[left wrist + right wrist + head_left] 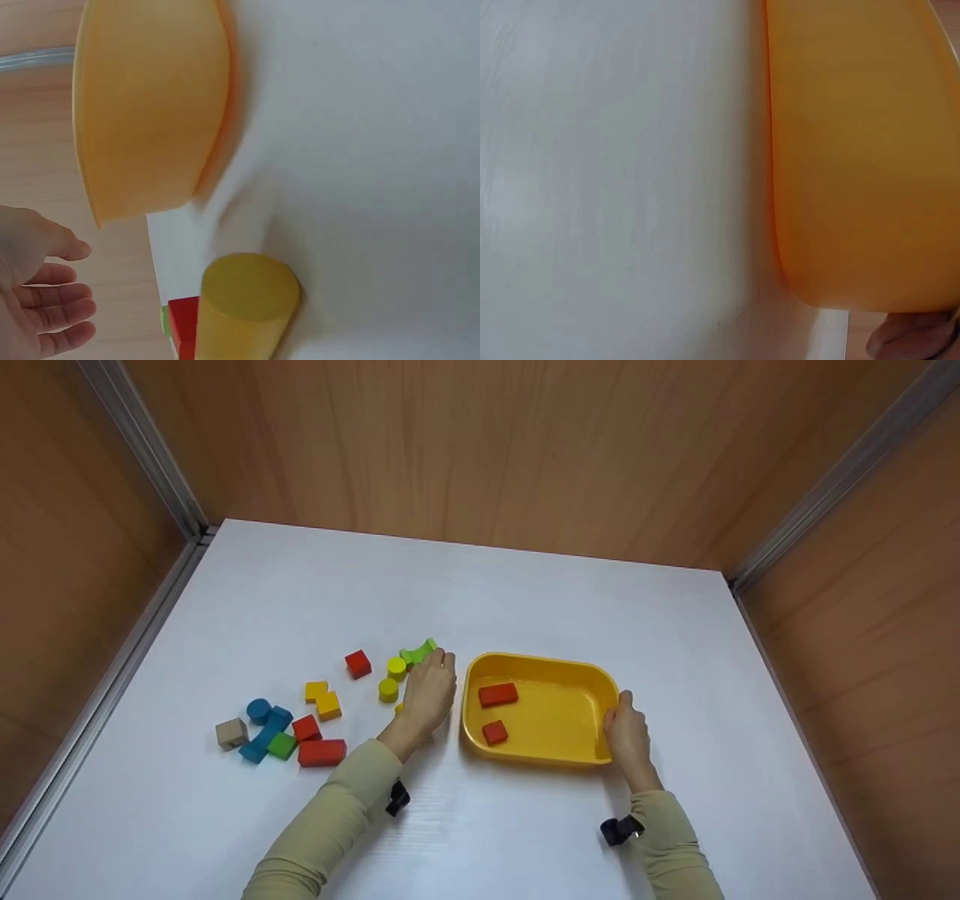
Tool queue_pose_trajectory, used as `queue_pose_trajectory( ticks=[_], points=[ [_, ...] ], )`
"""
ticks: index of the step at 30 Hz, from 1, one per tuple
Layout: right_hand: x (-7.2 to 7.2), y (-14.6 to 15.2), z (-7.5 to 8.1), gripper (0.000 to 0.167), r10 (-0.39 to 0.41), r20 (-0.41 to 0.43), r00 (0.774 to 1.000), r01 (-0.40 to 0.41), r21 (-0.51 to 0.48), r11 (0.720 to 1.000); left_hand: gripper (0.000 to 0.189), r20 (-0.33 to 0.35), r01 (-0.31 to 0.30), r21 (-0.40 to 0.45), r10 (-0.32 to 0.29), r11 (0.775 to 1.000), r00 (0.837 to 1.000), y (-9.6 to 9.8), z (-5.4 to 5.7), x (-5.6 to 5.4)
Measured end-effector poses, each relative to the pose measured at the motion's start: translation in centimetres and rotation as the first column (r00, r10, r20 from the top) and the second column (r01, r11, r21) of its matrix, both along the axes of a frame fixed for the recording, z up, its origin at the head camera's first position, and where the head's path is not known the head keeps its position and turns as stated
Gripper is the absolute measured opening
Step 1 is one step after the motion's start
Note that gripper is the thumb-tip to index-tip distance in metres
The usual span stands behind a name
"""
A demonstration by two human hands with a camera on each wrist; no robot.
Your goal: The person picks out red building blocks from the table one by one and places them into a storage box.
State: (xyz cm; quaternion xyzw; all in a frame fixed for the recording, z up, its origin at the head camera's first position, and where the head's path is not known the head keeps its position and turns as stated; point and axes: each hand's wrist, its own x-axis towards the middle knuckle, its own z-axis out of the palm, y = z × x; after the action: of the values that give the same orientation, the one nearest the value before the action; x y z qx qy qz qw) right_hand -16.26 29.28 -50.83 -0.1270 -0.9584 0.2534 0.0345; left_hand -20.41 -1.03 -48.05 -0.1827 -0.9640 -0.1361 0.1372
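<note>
Seemingly, the step in hand is a reach for a block: the left grip (429, 690), just left of the tray (559, 709), is near the green arch (417, 653), thumb and fingers well parted, with nothing in hold; contact with the arch cannot be told. The next move probably calls for closing on a piece there while the tray stays steady. The right grip (628, 731) clasps the tray's right end at the rim. Two red blocks (498, 695) lie inside the tray; loose blocks (322, 753) lie left of it.
</note>
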Motion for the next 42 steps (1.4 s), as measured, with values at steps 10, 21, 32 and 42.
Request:
queue_pose_trajectory(
  ticks=[10,21,32,42],
  points=[
    [0.1,-0.1,0.1,0.019,-0.005,0.037,0.999,0.006,-0.024,1.000,0.048,0.295,-0.020,-0.092,0.046,0.996,0.954,-1.7,-1.2,-0.6],
    [0.2,-0.3,0.1,0.016,-0.001,-0.011,1.000,0.001,0.015,1.000,0.038,0.272,-0.051,-0.149,0.091,0.988,0.958,-2.3,-2.4,-1.4],
    [0.2,-0.4,0.1,0.015,-0.014,0.002,1.000,0.014,0.005,1.000,0.041,0.325,-0.064,-0.138,0.106,0.988,0.940,-2.1,-3.0,-1.8],
    [0.2,-0.4,-0.1,0.014,0.005,-0.012,1.000,-0.005,0.003,1.000,0.032,0.260,-0.098,-0.100,0.121,0.990,0.958,-2.2,-3.2,-1.7]
  ],
)
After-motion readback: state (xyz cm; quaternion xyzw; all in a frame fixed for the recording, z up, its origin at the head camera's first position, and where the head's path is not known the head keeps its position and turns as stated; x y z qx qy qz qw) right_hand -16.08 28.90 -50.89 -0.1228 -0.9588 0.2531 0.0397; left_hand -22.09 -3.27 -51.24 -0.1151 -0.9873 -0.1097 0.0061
